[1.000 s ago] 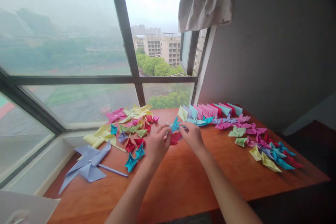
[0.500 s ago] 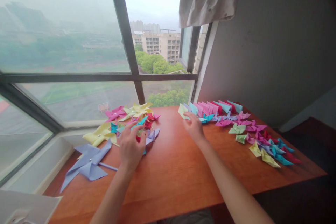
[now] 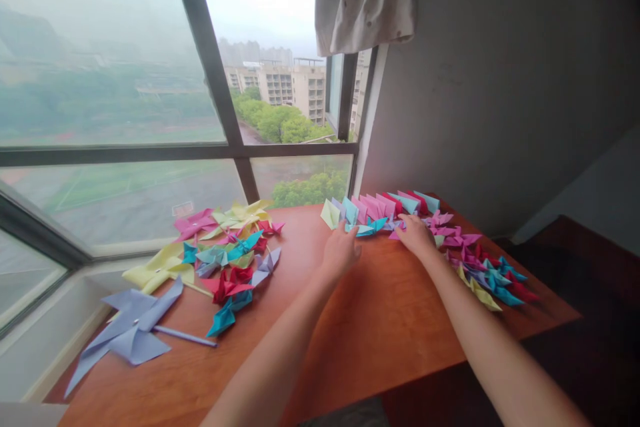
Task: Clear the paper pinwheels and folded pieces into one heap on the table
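Both hands are now reaching to the far right of the reddish-brown wooden worktop [image 3: 350,340], where half a second ago the left hand [image 3: 340,252] was resting on the pile of small folded paper pinwheels in mixed colours [image 3: 230,260] at the left. That hand is now lying with loose, released fingers just beside a teal folded paper piece [image 3: 367,228], touching its near edge. The right hand [image 3: 415,233] is pressing its spread fingers onto the row of pink, teal and purple folded paper pieces [image 3: 395,205] along the far right edge, grasping nothing that shows. The large lavender paper pinwheel on a stick [image 3: 127,333] is lying near left.
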`<state>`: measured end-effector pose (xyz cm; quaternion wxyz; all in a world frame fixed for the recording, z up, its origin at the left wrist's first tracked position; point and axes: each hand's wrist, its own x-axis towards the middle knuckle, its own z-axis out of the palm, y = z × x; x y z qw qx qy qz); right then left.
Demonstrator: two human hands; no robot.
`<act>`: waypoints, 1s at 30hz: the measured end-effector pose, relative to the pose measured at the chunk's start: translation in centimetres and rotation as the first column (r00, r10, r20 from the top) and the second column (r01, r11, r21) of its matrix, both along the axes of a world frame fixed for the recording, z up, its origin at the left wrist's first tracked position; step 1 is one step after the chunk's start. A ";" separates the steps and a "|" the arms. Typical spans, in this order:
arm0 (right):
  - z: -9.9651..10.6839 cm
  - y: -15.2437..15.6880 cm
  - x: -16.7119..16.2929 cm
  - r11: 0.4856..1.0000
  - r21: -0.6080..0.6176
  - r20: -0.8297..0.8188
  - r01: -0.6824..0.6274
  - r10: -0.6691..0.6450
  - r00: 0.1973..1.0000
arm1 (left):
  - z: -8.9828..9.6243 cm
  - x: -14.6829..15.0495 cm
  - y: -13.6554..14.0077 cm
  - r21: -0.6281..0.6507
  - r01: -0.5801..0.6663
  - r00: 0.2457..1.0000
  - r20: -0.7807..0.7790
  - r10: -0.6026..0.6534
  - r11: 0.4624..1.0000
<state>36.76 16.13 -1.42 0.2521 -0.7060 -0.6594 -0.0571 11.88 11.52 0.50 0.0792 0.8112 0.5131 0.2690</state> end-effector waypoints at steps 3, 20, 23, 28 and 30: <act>-0.2 0.4 -0.5 1.000 -0.009 -0.013 -0.010 0.010 1.000 | -0.3 1.8 0.9 0.001 0.029 0.999 -0.019 -0.029 1.000; 4.3 -5.6 -17.5 0.899 0.239 -0.414 -0.367 0.437 0.799 | 4.2 -13.3 -6.8 0.142 -0.278 0.938 0.252 0.237 0.950; 5.9 -5.9 -24.4 0.818 0.296 -0.500 -0.493 0.572 0.650 | 5.4 -19.1 -8.9 0.211 -0.452 0.882 0.249 0.399 0.867; 6.9 -7.0 -28.2 0.685 0.342 -0.571 -0.643 0.695 0.436 | 5.3 -23.2 -12.2 0.311 -0.614 0.789 0.215 0.575 0.726; 6.5 -7.3 -24.8 0.696 0.332 -0.585 -0.637 0.682 0.440 | 4.9 -22.6 -13.2 0.353 -0.601 0.799 0.239 0.552 0.717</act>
